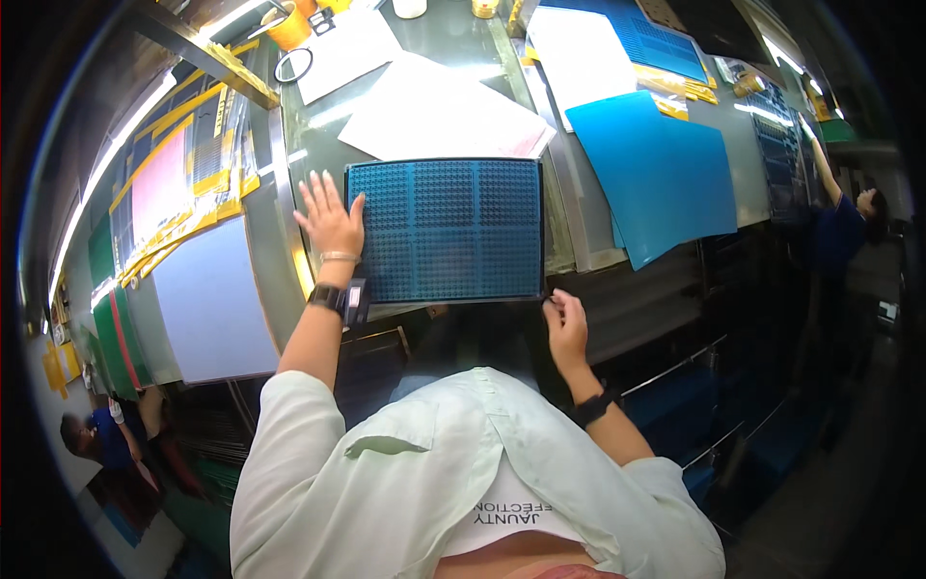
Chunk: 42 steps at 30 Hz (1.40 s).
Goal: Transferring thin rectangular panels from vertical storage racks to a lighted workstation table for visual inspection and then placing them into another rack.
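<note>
A dark blue panel (444, 232) with a fine grid of repeated small patterns lies in front of me at the near edge of the bench. My left hand (330, 224) is spread open at its left edge, the thumb by the rim and the other fingers pointing away from me. At the near right corner of the panel is my right hand (569, 326), with its fingers curled and pinched together. Whether they grip the corner or something small there is hard to make out. Beyond the panel lie white sheets (434, 101) on the bench.
Plain blue sheets (666, 174) overhang the bench edge on the right. A pale sheet (214, 299) and yellow-edged patterned sheets (183, 193) lie left. A metal post (207, 53) stands far left, near an orange container (287, 29). Other people work at the right (841, 227) and far left (108, 434).
</note>
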Tool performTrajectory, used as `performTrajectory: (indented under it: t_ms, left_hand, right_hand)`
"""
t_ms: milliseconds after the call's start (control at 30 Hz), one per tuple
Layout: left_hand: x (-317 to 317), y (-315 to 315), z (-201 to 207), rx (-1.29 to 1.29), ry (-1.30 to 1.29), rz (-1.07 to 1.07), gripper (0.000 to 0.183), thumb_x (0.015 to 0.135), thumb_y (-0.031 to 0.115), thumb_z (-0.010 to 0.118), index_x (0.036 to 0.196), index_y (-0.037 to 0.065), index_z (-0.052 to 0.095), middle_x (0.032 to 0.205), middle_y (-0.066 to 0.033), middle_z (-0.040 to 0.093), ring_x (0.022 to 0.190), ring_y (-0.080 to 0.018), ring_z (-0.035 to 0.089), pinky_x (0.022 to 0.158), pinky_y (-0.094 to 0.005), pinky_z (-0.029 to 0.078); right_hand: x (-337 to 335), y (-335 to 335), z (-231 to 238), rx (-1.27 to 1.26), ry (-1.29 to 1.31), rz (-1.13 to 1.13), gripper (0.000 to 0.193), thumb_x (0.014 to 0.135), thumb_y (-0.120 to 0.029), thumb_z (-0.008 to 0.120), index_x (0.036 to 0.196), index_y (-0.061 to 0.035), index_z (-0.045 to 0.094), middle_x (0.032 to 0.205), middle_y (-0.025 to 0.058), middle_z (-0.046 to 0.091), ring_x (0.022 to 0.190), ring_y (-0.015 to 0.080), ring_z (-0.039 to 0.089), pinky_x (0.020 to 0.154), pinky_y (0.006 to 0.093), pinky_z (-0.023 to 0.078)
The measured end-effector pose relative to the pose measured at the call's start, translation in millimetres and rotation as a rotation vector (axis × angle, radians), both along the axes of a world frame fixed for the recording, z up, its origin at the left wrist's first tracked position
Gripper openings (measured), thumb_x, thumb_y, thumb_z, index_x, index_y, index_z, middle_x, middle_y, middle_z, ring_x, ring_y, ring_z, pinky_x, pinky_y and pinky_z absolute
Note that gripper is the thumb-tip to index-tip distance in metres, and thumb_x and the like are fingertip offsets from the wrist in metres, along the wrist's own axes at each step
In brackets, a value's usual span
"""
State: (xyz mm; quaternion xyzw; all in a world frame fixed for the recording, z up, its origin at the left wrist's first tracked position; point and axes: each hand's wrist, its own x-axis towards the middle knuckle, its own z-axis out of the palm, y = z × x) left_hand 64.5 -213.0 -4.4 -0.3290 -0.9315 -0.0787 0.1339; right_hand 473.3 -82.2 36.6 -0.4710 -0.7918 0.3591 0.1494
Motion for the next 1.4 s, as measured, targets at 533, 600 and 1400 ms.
performTrajectory:
  t_ms: [533,600,1400]
  left_hand:
    - [77,-134,39,0.972,-1.477,0.503,0.028,0.094,0.033,0.060,0.092,0.005,0.061,0.080,-0.0046,0.063,0.070,-0.0147,0.060,0.063,-0.0272,0.050]
    - [74,-134,36,1.111,-1.464,0.549,0.024,0.095,0.028,0.059,0.089,0.005,0.059,0.075,-0.0043,0.061,0.063,-0.0126,0.058,0.056,-0.0252,0.049]
    - [137,114,261,1.261,-1.424,-0.735,0.040,0.101,0.031,0.046,0.119,-0.003,0.058,0.103,-0.0140,0.068,0.088,-0.0225,0.068,0.077,-0.0303,0.053]
  right_hand:
    - [-35,22,62,-1.046,0.377,0.139,0.020,0.092,-0.022,0.061,0.081,-0.0057,0.061,0.072,0.0028,0.062,0.063,0.0100,0.057,0.061,0.0229,0.044]
    - [-36,21,76,-1.127,0.337,0.232,0.015,0.089,-0.019,0.065,0.086,-0.0041,0.064,0.075,0.0040,0.064,0.067,0.0115,0.060,0.064,0.0236,0.046]
    - [57,179,198,-0.481,0.885,0.101,0.012,0.090,-0.013,0.062,0.096,-0.0023,0.066,0.087,0.0041,0.065,0.071,0.0125,0.057,0.066,0.0264,0.045]
